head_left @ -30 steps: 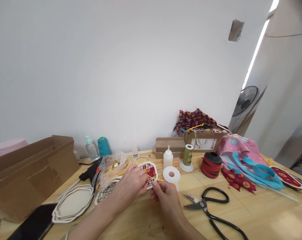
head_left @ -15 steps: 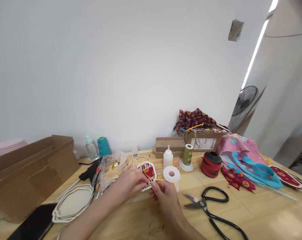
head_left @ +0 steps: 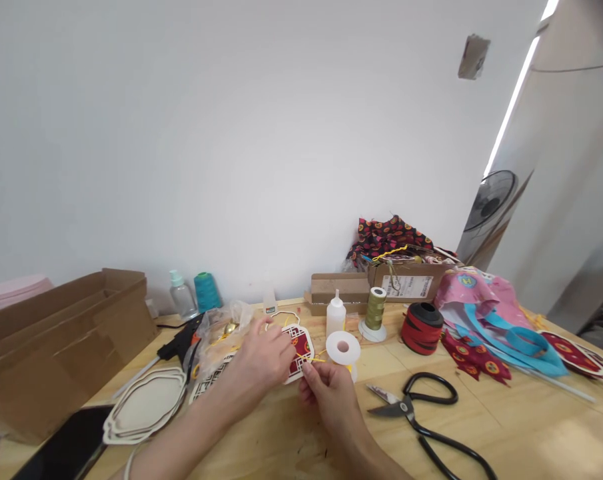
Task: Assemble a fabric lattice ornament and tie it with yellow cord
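Observation:
A small panel [head_left: 302,341] with a white lattice frame and dark red patterned cloth stands tilted between my hands. My right hand [head_left: 331,387] pinches its lower right corner between thumb and fingers. Yellow cord [head_left: 319,361] runs across the panel's front and out past the right thumb. My left hand [head_left: 265,353] lies over the panel's left side with its fingers curled in; whatever they grip is hidden behind the knuckles. Just right of the panel sits a white spool [head_left: 343,347], with a white squeeze bottle [head_left: 336,316] behind it.
Black-handled scissors [head_left: 406,407] lie partly open at the right, near a red-and-black thread cone [head_left: 422,328]. Pale frames [head_left: 144,405] are stacked at left beside a glue gun [head_left: 178,341] and a cardboard box [head_left: 66,360]. An olive thread spool [head_left: 376,310] stands behind.
My left hand has turned and its fingers have drawn up and back, covering more of the panel's left side. The right hand keeps its pinch at the corner.

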A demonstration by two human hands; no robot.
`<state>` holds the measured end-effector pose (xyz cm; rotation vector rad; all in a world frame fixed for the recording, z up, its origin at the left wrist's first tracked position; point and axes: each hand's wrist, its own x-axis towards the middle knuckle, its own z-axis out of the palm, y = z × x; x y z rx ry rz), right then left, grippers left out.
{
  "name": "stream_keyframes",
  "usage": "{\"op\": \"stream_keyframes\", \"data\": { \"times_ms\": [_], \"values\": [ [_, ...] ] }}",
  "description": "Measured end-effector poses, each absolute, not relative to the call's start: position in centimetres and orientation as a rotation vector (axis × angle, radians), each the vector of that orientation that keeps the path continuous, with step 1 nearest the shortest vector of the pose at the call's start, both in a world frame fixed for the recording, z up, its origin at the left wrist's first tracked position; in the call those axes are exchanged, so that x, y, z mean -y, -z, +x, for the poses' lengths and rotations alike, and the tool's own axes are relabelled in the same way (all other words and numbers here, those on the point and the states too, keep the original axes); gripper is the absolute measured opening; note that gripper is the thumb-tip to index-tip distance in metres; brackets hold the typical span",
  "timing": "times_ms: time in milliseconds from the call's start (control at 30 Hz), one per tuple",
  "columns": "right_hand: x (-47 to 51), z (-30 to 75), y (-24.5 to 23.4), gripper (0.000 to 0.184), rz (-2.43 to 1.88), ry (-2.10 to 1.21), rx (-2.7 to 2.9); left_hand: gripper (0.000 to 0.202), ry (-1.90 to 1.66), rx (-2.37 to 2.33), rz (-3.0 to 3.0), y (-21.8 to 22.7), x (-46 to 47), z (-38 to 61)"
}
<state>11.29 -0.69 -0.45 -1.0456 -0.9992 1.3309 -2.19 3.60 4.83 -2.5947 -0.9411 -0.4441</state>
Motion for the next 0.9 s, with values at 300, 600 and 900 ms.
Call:
{"op": "stream_keyframes", "data": {
  "times_ms": [300, 600, 900],
  "values": [
    [0.7, 11.2, 0.6, 0.051, -1.039, -1.415, 0.994, 0.021, 0.576, 1.184, -3.069, -6.7, -2.0, -4.3],
    [0.7, 10.8, 0.6, 0.050, -1.059, -1.453, 1.030, 0.012, 0.910, 1.402, -3.127, -3.3, -2.7, -4.9],
    [0.5, 10.5, 1.0, 0.050, -1.115, -1.479, 1.034, 0.015, 0.824, 1.276, -3.034, -1.9, -1.8, -4.6]
  ]
}}
